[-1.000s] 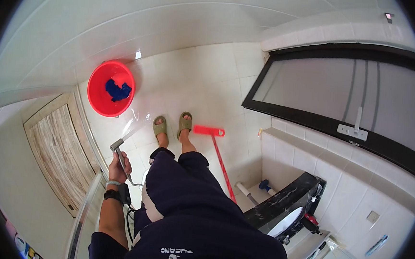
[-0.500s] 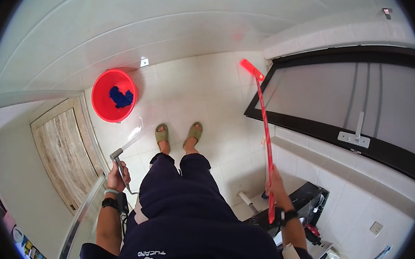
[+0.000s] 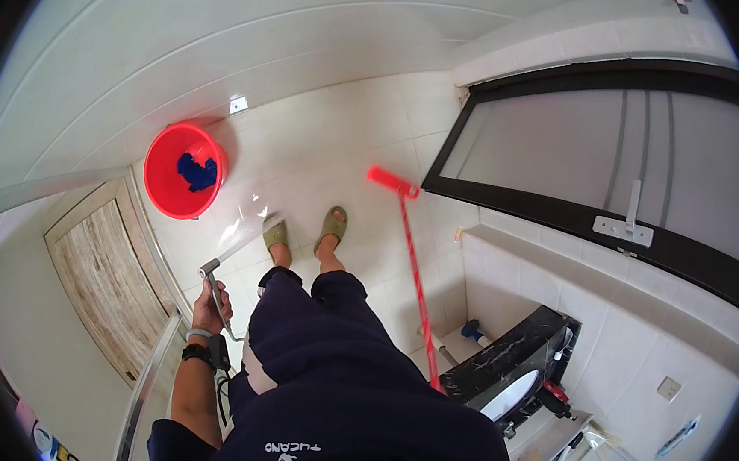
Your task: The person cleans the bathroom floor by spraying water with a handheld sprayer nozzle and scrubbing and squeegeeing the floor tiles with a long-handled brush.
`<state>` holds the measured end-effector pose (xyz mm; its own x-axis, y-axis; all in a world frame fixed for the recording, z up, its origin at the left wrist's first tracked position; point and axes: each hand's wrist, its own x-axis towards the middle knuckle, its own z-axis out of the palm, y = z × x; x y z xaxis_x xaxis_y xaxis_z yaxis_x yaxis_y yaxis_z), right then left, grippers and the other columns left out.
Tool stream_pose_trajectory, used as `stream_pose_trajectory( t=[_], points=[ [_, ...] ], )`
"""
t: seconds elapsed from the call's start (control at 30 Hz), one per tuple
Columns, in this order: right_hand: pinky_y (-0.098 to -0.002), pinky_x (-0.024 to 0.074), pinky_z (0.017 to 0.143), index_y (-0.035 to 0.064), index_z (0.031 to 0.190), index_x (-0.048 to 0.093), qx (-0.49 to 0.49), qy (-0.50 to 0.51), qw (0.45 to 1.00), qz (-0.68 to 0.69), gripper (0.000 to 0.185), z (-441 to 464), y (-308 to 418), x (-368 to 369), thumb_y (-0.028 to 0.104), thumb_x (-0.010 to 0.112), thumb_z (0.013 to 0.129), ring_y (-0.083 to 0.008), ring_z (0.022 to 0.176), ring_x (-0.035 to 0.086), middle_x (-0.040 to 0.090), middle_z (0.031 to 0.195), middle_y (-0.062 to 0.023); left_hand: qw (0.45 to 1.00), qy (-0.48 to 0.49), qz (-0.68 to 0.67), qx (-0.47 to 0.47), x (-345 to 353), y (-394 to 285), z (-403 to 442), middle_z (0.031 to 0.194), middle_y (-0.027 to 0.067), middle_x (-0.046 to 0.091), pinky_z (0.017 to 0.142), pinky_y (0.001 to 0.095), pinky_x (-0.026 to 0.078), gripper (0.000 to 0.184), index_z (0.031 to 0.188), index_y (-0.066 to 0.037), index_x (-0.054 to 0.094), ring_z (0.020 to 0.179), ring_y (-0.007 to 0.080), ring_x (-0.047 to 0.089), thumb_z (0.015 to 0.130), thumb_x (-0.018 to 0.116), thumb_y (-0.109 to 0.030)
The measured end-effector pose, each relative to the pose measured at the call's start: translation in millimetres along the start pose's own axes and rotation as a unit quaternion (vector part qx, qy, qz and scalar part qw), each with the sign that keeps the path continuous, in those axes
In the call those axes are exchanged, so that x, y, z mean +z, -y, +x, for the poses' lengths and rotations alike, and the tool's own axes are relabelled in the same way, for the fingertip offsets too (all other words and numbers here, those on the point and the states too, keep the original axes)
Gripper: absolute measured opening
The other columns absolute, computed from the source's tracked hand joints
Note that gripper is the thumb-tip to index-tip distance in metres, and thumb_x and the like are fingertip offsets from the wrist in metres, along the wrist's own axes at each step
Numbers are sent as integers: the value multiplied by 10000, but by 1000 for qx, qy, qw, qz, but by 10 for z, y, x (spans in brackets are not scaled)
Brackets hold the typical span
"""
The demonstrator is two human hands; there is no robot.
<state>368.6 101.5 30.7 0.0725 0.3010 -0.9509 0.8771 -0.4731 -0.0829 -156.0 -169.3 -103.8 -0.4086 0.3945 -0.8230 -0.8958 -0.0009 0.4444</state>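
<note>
My left hand (image 3: 212, 307) grips a metal spray nozzle (image 3: 209, 267) with a hose, and water streams from it toward the floor near my left foot. On my right, a red brush (image 3: 393, 182) with a long striped red handle (image 3: 417, 281) rests on or just above the tiles. The handle's lower end disappears behind my shirt, and my right hand does not show. A red bucket (image 3: 157, 183) with a dark blue cloth (image 3: 197, 172) in it stands at the left by the wall.
A dark-framed door (image 3: 551, 207) with a handle stands at the right. Below it are a black marble counter (image 3: 507, 351) with a basin (image 3: 510, 394) and a blue-ended object (image 3: 472, 329). A wood-patterned door (image 3: 109, 281) is at the left.
Compared with half a second ago, the brush has come back from the far corner toward my feet. My right hand has gone out of sight. The nozzle stays in my left hand, still spraying.
</note>
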Motion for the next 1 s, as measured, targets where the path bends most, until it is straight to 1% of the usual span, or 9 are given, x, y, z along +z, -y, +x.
stream_pose_trajectory(
  t=[0.27, 0.57, 0.67, 0.73, 0.77, 0.83, 0.87, 0.93, 1.0],
  points=[
    [-259, 431, 491, 213, 1431, 319, -4, -38, 996, -78, 528, -293, -564, 135, 346, 484, 948, -129, 530, 500, 540, 702, -51, 1000, 10, -24, 16, -94, 70, 30, 640, 11, 533, 420, 281, 353, 417, 957, -127, 516, 444, 147, 454, 905, 485, -539],
    [-283, 461, 531, 167, 1412, 367, -150, -105, 972, -147, 517, -25, 171, -404, 298, 521, 936, -145, 568, 546, 594, 735, -62, 994, 29, -17, 102, 154, 73, -162, 670, 16, 549, 452, 274, 385, 410, 958, -97, 533, 493, 139, 487, 888, 549, -501],
    [-291, 470, 544, 152, 1406, 382, -270, -133, 930, -211, 514, 75, 813, -788, 283, 533, 932, -150, 580, 561, 612, 746, -66, 993, 8, -6, 121, 227, 84, -220, 652, 27, 559, 459, 261, 414, 364, 956, -88, 551, 481, 137, 508, 906, 548, -449],
    [-344, 491, 543, 222, 1407, 378, -277, -106, 912, -282, 499, 44, 1602, -1041, 299, 521, 935, -191, 576, 576, 607, 711, -109, 991, 1, -7, 135, 209, 168, -237, 650, 32, 569, 454, 253, 416, 362, 970, -78, 559, 475, 134, 510, 912, 545, -436],
    [-355, 494, 537, 246, 1406, 376, -347, -122, 866, -340, 493, 272, 1776, -1247, 304, 514, 936, -194, 565, 573, 606, 709, -118, 990, -4, -11, 141, 225, 219, -261, 649, 31, 570, 452, 252, 414, 357, 962, -71, 561, 471, 133, 509, 914, 548, -425],
    [-270, 422, 489, 219, 1421, 367, -168, -77, 923, -338, 496, -100, 2755, -1266, 265, 500, 946, -104, 526, 492, 505, 641, -45, 989, -37, -36, 142, 271, 338, -317, 648, 31, 570, 447, 248, 409, 350, 953, -67, 560, 465, 129, 504, 913, 555, -415],
    [-382, 514, 701, 260, 1409, 367, -228, -74, 886, -398, 500, 109, 2931, -1446, 331, 502, 933, -300, 766, 648, 636, 825, -203, 987, -48, -47, 149, 283, 420, -313, 648, 31, 570, 447, 248, 409, 350, 953, -67, 560, 465, 129, 504, 913, 555, -415],
    [-411, 482, 831, 262, 1423, 331, -299, -49, 819, -488, 528, 233, 3523, -1564, 330, 500, 928, -395, 922, 623, 638, 925, -245, 980, -84, -78, 163, 311, 576, -281, 645, 28, 568, 441, 237, 399, 322, 943, -69, 559, 459, 118, 494, 922, 550, -390],
    [-456, 469, 860, 266, 1435, 288, -357, -26, 735, -576, 547, 283, 4323, -1622, 340, 485, 931, -440, 976, 590, 633, 998, -253, 966, -136, -118, 187, 533, 655, -189, 642, 26, 565, 436, 233, 394, 308, 936, -70, 560, 455, 112, 487, 927, 544, -378]
  ],
)
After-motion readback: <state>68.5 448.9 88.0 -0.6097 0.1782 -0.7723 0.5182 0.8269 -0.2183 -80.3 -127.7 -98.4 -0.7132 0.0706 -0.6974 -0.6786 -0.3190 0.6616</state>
